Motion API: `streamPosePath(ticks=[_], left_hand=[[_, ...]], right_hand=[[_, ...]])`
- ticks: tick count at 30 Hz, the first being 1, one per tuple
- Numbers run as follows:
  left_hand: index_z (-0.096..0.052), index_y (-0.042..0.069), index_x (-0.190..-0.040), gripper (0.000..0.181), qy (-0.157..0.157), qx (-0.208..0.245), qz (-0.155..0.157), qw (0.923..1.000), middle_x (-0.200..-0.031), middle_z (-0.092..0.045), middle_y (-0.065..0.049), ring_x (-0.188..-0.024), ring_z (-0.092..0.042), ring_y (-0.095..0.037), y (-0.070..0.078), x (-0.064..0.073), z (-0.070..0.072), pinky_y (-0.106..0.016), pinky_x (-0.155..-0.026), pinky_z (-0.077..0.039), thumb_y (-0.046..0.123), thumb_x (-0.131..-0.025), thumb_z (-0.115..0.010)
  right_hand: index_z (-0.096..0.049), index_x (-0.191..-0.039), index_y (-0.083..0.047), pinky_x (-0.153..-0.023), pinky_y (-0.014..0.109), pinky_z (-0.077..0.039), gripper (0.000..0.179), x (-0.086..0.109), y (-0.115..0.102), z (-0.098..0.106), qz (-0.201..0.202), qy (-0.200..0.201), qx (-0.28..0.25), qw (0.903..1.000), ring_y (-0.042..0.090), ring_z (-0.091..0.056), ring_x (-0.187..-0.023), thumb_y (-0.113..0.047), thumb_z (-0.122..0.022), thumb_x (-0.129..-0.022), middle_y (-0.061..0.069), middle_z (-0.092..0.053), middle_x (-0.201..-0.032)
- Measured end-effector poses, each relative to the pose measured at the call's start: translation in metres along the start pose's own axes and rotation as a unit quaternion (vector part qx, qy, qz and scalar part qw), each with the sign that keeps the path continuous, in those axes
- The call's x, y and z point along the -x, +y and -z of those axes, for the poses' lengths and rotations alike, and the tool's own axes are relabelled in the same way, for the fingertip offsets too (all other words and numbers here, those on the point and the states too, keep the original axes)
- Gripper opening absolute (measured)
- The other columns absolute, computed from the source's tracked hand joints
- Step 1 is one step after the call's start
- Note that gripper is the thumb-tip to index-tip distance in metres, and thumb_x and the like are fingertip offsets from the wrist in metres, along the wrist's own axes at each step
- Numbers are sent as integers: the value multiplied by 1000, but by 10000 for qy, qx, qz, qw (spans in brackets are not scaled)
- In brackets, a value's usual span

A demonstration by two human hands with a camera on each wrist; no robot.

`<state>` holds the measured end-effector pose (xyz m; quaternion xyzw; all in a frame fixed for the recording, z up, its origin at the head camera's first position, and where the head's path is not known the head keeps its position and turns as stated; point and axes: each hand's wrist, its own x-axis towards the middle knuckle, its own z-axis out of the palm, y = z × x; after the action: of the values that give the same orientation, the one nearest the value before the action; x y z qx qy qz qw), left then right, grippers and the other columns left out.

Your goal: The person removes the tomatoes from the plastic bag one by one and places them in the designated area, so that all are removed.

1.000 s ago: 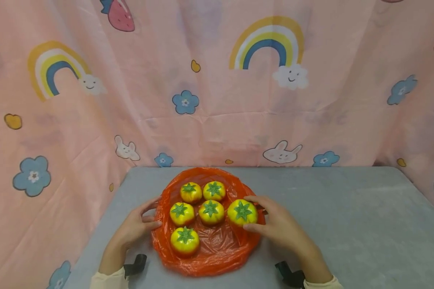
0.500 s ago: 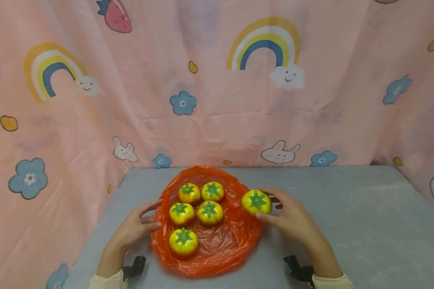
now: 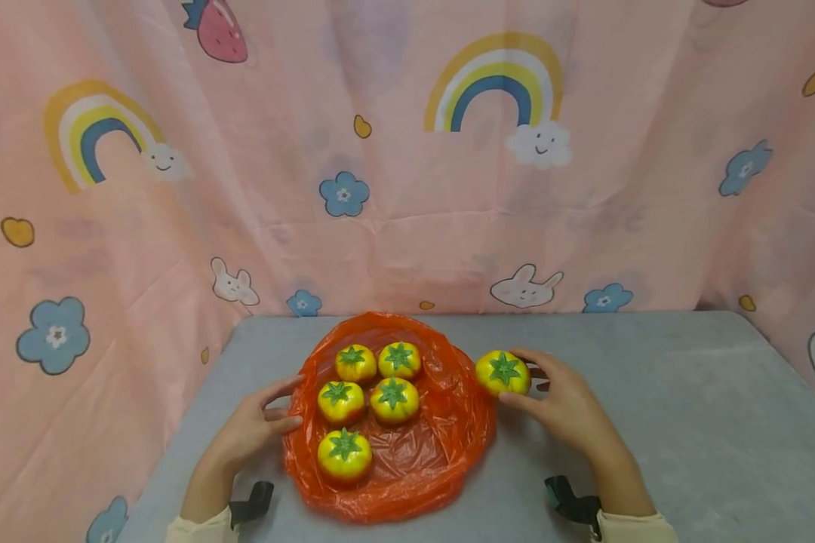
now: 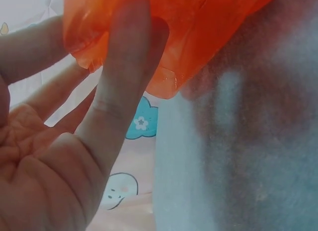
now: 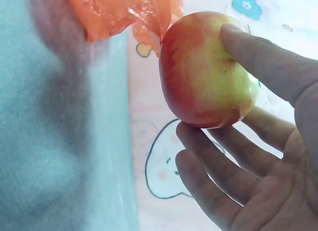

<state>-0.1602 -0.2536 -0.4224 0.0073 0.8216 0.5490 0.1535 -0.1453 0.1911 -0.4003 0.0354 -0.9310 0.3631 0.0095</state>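
At the right edge of the crinkly orange-red plastic bag (image 3: 414,450), the right hand (image 3: 565,400) pinches a glossy, round yellow-and-red fruit (image 3: 502,372), probably firm and slippery, best held round its sides, while the left hand (image 3: 250,426) touches the bag with spread fingers.

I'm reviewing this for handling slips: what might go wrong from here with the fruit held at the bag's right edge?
The held fruit looks smooth and round, so it might slip from the right grip. The thin bag has its edge close by, which could catch on it. If the bag shifts, the five fruits inside might roll.
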Motion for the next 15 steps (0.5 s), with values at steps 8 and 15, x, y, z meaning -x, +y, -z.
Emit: streamPosePath(ticks=[8,15], left_hand=[[-43,15,-150,66,-7,22,7,10000,-154,-40,-20,-109,-70,-27,2,0,0,-40,-89,-60,5,-90,-69],[-43,15,-150,66,14,-43,30,10000,-154,-40,-20,-110,-69,-28,2,2,-1,-40,-89,-60,3,-90,-68]], right_hand=[[-50,-143,-12,-93,55,-55,74,-3,8,-3,-138,3,47,9999,39,-60,-115,-44,-79,-83,21,-53,-142],[-49,-144,-11,-95,56,-54,72,-4,16,-12,-186,-10,-125,9997,43,-59,-120,-40,-78,-84,21,-51,-144]])
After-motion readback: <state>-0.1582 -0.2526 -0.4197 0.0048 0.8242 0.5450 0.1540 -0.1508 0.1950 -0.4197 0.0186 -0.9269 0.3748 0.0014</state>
